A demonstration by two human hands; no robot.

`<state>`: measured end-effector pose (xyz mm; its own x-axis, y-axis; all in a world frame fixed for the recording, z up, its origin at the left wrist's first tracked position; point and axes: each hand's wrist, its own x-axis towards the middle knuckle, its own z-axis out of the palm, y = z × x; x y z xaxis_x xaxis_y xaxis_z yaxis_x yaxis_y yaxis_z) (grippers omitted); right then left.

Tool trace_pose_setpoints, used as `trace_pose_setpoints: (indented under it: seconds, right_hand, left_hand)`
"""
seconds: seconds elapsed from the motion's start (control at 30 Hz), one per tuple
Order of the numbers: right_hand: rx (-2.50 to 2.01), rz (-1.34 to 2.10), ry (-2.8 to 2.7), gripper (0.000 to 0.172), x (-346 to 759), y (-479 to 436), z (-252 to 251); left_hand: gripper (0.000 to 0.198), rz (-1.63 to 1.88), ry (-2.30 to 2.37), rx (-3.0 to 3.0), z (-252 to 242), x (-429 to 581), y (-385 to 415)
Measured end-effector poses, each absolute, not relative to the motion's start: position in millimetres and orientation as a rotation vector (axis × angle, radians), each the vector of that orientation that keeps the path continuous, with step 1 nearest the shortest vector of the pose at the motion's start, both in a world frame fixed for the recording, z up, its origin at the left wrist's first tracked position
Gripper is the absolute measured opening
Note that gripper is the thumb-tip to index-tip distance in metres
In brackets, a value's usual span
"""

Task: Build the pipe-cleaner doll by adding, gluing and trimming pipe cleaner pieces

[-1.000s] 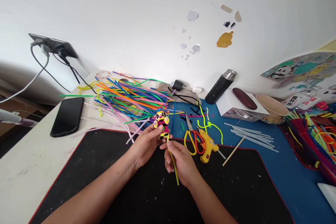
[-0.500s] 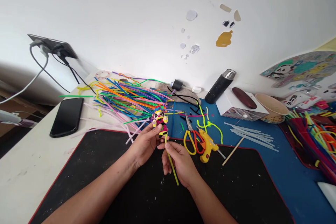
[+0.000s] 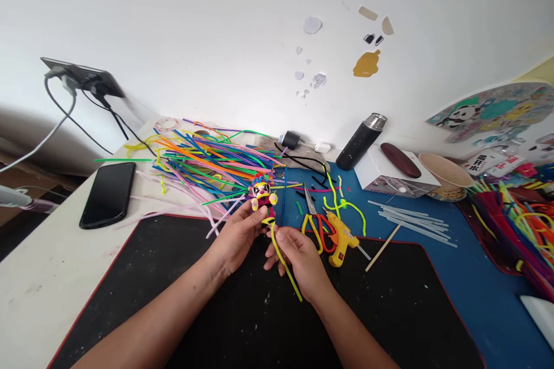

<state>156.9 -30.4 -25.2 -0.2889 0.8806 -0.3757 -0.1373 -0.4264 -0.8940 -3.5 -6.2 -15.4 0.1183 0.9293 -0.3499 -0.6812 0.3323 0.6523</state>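
Note:
A small colourful figurine [image 3: 262, 199] with a white face, a red and blue headpiece and a magenta body stands upright in the grip of my left hand [image 3: 238, 237]. The thumb presses on its lower front. From the figurine's base a yellow-green pipe cleaner [image 3: 289, 272] slants down to the right. My right hand [image 3: 298, 259] pinches this pipe cleaner near its upper end, close beside the left fingertips. The other right fingers are partly curled behind it. Both hands are above the black mat [image 3: 242, 323].
Scissors [image 3: 310, 202] and a yellow glue gun [image 3: 343, 242] lie just right of my hands, near a wooden stick [image 3: 383, 248] and glue sticks [image 3: 415, 222]. Loose pipe cleaners [image 3: 208, 155] spread behind. A phone [image 3: 108, 195] is at left, a black flask [image 3: 361, 141] behind right.
The lower end of the yellow-green pipe cleaner has swung slightly to the right. My right hand's lower fingers have shifted and spread a little. The whole view has moved slightly.

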Motion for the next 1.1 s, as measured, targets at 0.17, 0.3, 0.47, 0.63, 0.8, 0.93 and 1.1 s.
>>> trace_pose_setpoints:
  seconds: [0.17, 0.3, 0.47, 0.63, 0.8, 0.93, 1.1]
  right_hand:
    - [-1.235, 1.776, -1.002, 0.058, 151.5, -27.5, -24.7]
    - [-1.233, 1.757, -0.975, 0.056, 147.8, -26.2, -26.4]
    - [-1.209, 1.749, -0.934, 0.051, 148.2, -26.8, -26.3]
    - [-1.175, 1.770, -0.899, 0.049, 150.0, -26.5, -25.9]
    - [-1.143, 1.807, -0.841, 0.048, 151.5, -26.6, -27.4]
    - [-1.126, 1.833, -0.805, 0.049, 151.1, -27.4, -29.4]
    - [-1.130, 1.847, -0.800, 0.049, 150.3, -27.6, -31.3]
  left_hand:
    - [0.033, 1.235, 0.832, 0.444, -11.8, -2.1, -7.3]
    - [0.032, 1.256, 0.852, 0.447, -11.4, -1.3, -7.5]
    - [0.038, 1.224, 0.864, 0.398, -17.9, -2.2, -7.3]
    - [0.035, 1.193, 0.844, 0.332, -17.7, -2.4, -7.3]
    - [0.036, 1.183, 0.768, 0.276, -13.5, -1.9, -7.0]
    - [0.036, 1.191, 0.753, 0.274, -13.3, -1.0, -6.5]
    - [0.033, 1.207, 0.759, 0.309, -15.5, -0.9, -6.5]
